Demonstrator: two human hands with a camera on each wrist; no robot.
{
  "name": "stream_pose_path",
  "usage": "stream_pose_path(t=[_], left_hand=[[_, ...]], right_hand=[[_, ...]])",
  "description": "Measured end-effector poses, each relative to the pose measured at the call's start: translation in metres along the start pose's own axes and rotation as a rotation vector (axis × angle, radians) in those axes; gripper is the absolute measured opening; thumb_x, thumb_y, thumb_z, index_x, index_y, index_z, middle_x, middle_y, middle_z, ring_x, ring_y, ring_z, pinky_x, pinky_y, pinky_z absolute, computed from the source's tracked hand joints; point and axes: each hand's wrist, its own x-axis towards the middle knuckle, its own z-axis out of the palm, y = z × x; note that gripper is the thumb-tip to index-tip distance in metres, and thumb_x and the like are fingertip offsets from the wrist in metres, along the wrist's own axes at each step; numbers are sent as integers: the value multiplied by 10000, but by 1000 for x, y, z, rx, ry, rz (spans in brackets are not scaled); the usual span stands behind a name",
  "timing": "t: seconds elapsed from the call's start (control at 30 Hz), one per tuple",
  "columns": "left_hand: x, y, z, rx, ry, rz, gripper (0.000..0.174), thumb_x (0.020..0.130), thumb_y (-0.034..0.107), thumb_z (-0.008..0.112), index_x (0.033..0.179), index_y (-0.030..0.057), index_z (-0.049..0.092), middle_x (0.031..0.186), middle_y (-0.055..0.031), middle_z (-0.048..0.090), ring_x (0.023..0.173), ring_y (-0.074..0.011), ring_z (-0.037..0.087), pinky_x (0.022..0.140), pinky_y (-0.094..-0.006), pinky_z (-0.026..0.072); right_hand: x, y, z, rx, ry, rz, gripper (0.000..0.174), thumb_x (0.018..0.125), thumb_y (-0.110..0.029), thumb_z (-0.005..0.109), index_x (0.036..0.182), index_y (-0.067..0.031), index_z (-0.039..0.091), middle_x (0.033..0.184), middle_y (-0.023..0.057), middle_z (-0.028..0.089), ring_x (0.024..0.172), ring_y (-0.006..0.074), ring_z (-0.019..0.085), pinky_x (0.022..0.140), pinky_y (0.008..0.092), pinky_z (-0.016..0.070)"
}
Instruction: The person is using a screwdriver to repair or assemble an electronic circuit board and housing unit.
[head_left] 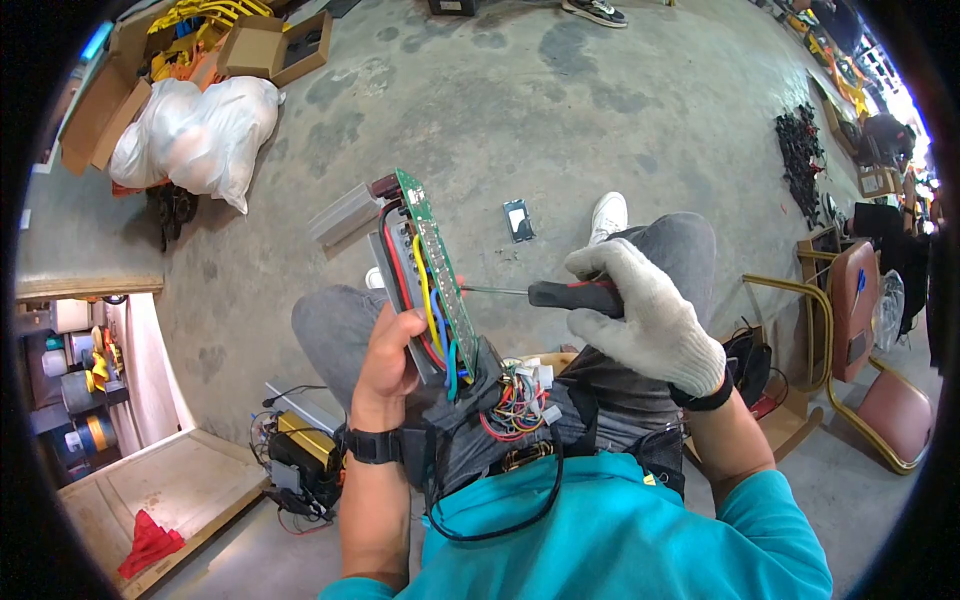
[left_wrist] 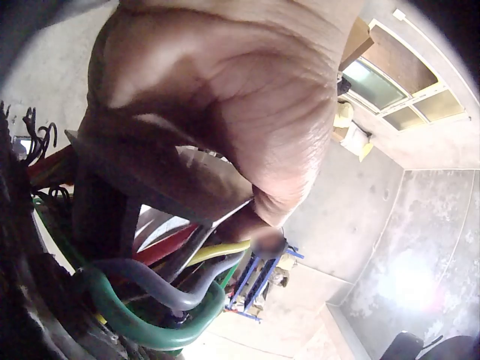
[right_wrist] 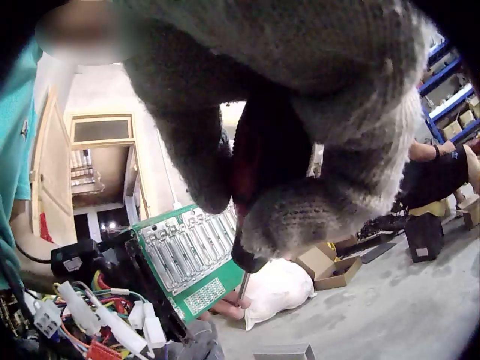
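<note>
The bare left hand (head_left: 388, 365) grips a grey metal housing whose green circuit board (head_left: 437, 270) stands on edge, with red, yellow and blue wires between them. In the left wrist view, a green wire (left_wrist: 154, 334) loops below the left hand (left_wrist: 217, 97). The gloved right hand (head_left: 650, 320) holds a screwdriver (head_left: 575, 296) by its dark handle, its shaft pointing at the board. In the right wrist view, the gloved hand (right_wrist: 300, 112) curls round the handle beside the board (right_wrist: 187, 255); the screwdriver's tip is hidden.
A bundle of connectors (head_left: 525, 395) lies at the lap. On the floor are a small dark packet (head_left: 518, 220), a grey metal channel (head_left: 345, 215) and a gold box (head_left: 308, 440) with cables. White bags (head_left: 205, 135) stand upper left, a chair (head_left: 855, 310) at right.
</note>
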Motion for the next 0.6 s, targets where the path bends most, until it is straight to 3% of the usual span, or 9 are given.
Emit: stream_pose_path(t=[0.07,0.13,0.2,0.3,0.43,0.5,0.6], left_hand=[[1,0,-1,-92,-13,-21,683,885,184,579,1509,-50,424,1440,-210,588,1288,-267,609,1030,-378,540],[2,1,1,-90,-3,-9,662,893,187,580,1495,-54,444,1418,-201,604,1248,-253,629,1006,-370,548],[2,1,4,-89,8,2,641,901,190,582,1480,-59,464,1396,-192,620,1208,-239,649,982,-361,556],[4,2,7,-68,3,11,579,915,208,605,1413,-79,540,1228,-128,691,971,-156,682,844,-320,572],[4,2,5,-86,26,7,567,914,204,611,1403,-75,546,1193,-116,693,963,-147,673,823,-305,565],[3,-1,-4,-3,-7,-10,667,919,291,627,1451,-90,496,1371,-219,640,1206,-295,665,999,-420,562],[4,-2,-7,23,27,2,634,923,274,624,1437,-78,505,1303,-208,669,1167,-283,678,954,-413,577]], right_hand=[[1,4,2,45,19,19,434,828,-43,784,1230,-21,622,1045,114,684,996,218,702,891,350,558],[2,4,5,87,36,37,436,838,-46,785,1240,-21,619,1062,111,692,1011,193,697,903,342,554],[2,-1,11,102,146,130,434,876,-101,786,1268,-20,618,1109,160,715,1044,269,721,905,363,564],[4,-2,17,105,191,149,417,883,-93,775,1262,-17,616,1093,161,714,1025,266,724,892,359,564],[7,-3,15,123,145,163,395,885,-92,775,1238,-12,616,1086,161,711,1003,258,724,879,353,560],[8,-3,15,171,135,213,380,888,-93,775,1221,-9,613,1073,155,708,984,245,719,866,349,557],[9,-1,13,113,197,192,365,890,-87,773,1208,-5,612,1050,146,701,968,238,715,861,347,556]])
